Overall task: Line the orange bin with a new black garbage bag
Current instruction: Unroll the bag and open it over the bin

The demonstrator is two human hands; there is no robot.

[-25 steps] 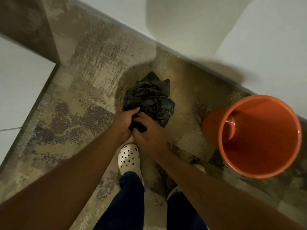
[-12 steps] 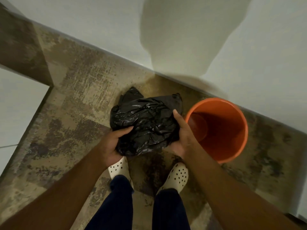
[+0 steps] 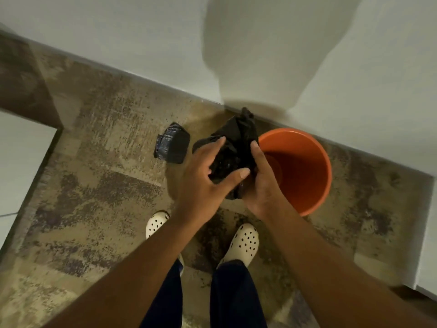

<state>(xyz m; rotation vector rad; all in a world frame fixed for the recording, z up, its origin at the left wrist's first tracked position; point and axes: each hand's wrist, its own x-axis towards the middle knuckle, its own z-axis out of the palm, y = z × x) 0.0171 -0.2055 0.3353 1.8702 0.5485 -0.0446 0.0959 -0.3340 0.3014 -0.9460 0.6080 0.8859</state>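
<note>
The orange bin [image 3: 307, 162] stands upright on the floor by the white wall, open and with nothing inside. I hold a crumpled black garbage bag [image 3: 236, 143] in the air just left of the bin's rim. My right hand [image 3: 257, 181] grips the bag's lower part. My left hand [image 3: 208, 176] holds its left side, thumb across the front. A folded dark pack of bags [image 3: 172, 146] lies on the floor to the left.
White wall [image 3: 142, 43] runs along the back and returns at the right [image 3: 428, 233], forming a corner behind the bin. A white panel [image 3: 19, 162] bounds the left. My feet in white perforated clogs [image 3: 243, 242] stand on mottled brown floor.
The bag was spread between both hands; now it is bunched tighter and held nearer the bin. The folded pack has come into view on the floor. The view has shifted.
</note>
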